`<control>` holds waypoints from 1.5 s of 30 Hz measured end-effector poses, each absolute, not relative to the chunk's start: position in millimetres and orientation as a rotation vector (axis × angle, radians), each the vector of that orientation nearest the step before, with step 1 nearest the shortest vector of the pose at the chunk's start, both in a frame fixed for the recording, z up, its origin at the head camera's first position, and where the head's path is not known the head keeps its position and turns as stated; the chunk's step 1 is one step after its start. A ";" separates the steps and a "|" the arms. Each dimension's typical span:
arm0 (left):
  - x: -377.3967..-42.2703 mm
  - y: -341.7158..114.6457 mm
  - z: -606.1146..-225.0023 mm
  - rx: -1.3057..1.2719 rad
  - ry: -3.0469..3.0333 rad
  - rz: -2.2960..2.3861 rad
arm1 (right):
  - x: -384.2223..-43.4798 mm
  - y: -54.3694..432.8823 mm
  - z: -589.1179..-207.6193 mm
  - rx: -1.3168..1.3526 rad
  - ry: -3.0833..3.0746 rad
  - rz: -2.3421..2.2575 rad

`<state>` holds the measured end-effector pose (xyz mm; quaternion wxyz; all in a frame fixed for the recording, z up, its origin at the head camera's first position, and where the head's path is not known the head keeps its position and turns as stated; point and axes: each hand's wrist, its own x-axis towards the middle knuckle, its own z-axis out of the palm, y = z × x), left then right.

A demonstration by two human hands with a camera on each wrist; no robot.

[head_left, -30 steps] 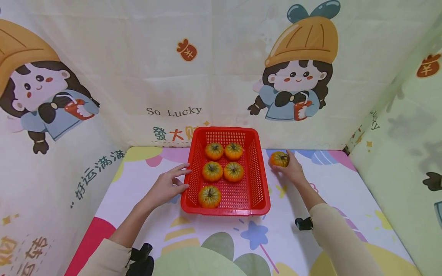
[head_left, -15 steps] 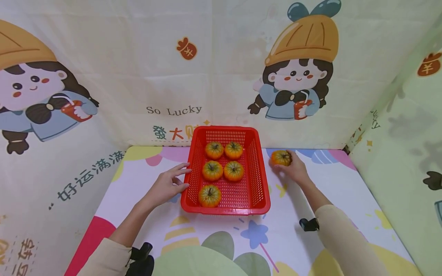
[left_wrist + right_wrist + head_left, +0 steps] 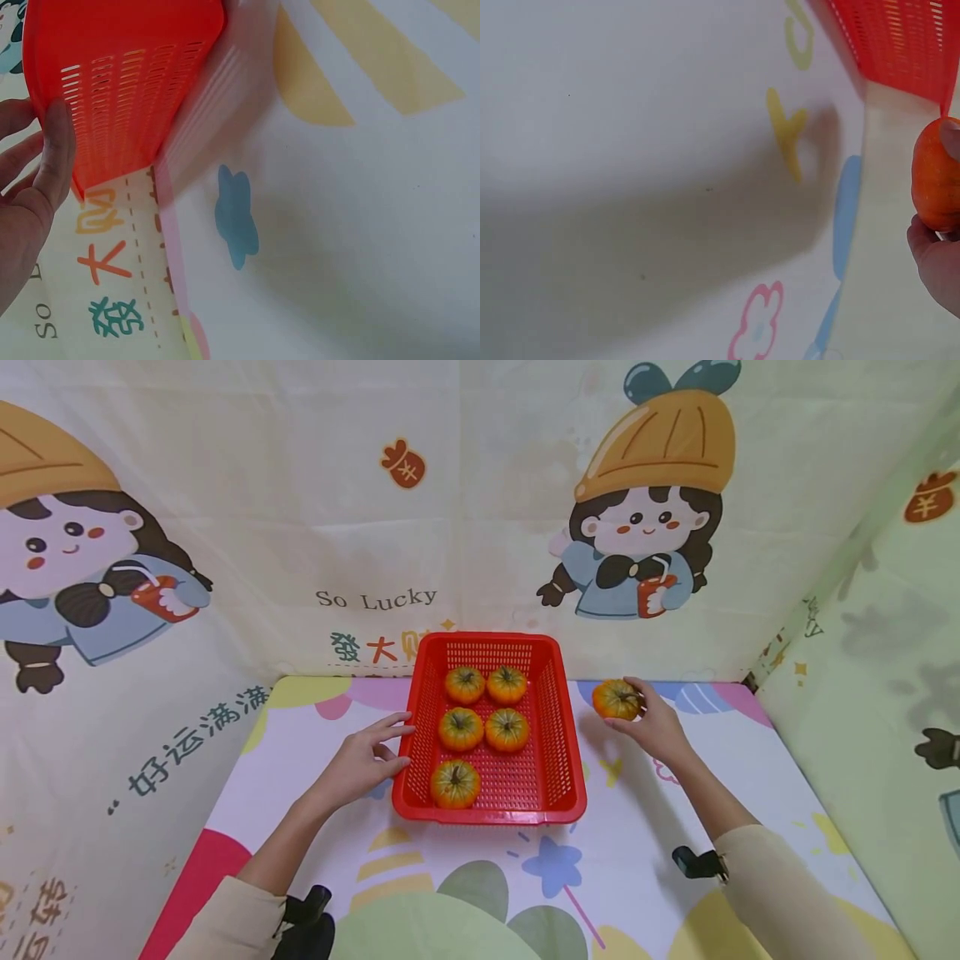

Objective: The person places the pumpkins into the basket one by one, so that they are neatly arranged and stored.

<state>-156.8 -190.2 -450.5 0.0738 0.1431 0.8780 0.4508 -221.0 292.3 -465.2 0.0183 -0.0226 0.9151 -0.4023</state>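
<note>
My right hand (image 3: 657,720) holds a small orange pumpkin (image 3: 615,700) between thumb and fingers, to the right of a red plastic basket (image 3: 487,817). In the right wrist view the pumpkin (image 3: 934,180) shows at the right edge, partly cut off, with a thumb and a finger against it. Several similar pumpkins sit inside the basket, among them a near-left one (image 3: 455,784) and a middle-right one (image 3: 507,730). My left hand (image 3: 363,767) touches the basket's left side, its fingers extended to the rim. The left wrist view shows those fingers (image 3: 56,150) against the basket's outer wall.
The tabletop cloth (image 3: 615,843) carries printed shapes. Behind it rises a cloth backdrop (image 3: 487,527) with cartoon figures and lettering, and further cloth walls stand at left and right. The basket's far end is close to the backdrop.
The right hand has shifted a little rightward with the pumpkin, and the pumpkin has turned so that its stem faces more to the right. The left hand and the basket have stayed in place.
</note>
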 end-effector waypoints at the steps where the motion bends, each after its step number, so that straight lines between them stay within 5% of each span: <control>1: -157.0 -190.4 -450.6 0.431 2.636 1.354 | -219.5 292.1 -462.3 -0.070 2.836 -1.255; 22: -156.2 -191.0 -448.6 0.449 2.634 1.359 | -190.7 251.2 -411.6 -0.400 2.798 -1.274; 45: -155.6 -188.9 -448.9 0.435 2.627 1.360 | -186.5 189.2 -417.4 -0.704 2.578 -1.011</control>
